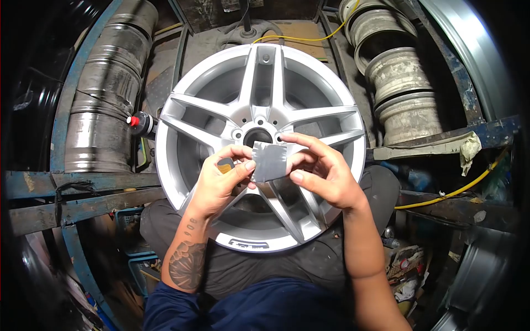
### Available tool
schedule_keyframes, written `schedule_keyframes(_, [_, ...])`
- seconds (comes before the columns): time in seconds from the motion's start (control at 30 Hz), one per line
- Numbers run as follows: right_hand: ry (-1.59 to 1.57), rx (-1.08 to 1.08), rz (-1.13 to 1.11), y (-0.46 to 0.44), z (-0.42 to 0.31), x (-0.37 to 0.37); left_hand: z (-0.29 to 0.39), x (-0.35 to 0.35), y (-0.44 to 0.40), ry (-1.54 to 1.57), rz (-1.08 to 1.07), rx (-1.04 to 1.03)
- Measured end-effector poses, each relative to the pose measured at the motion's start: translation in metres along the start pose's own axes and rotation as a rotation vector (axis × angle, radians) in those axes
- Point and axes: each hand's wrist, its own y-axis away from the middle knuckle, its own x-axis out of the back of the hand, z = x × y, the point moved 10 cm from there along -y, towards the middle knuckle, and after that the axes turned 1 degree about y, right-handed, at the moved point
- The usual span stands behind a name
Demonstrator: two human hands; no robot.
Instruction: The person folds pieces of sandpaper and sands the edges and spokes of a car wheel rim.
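Note:
In front of me, a small grey square of what looks like sandpaper (269,163), pale and worn along its top edge, is held over the middle of a silver alloy wheel (258,241). My left hand (223,179) pinches its left edge between thumb and fingers. A small dark and yellowish piece (225,165) shows between the fingers of that hand; its kind is unclear. At the square's right edge, my right hand (326,174) has curled fingers and thumb close against it, with the index finger stretched out above. The wheel lies face up across my lap, its centre bore partly covered.
Bare metal rims (102,121) line a rack at the left, and dusty rims (400,77) line another at the right. A dark bottle with a red cap (142,123) stands left of the wheel. A yellow hose (464,190) runs along the right. Blue metal frames (33,187) flank me.

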Motion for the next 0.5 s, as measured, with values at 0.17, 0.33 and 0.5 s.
schedule_keyframes(0.17, [0.117, 0.056, 0.171, -0.007, 0.011, 0.004, 0.000, 0.000, 0.000, -0.064, 0.041, -0.078])
schedule_keyframes(0.33, [0.354, 0.107, 0.295, -0.006, 0.006, 0.012, -0.002, 0.000, 0.000, 0.025, 0.058, -0.036])
schedule_keyframes(0.5, [0.552, 0.202, 0.349, -0.005, -0.005, 0.008, 0.000, 0.001, -0.002, -0.099, 0.100, -0.111])
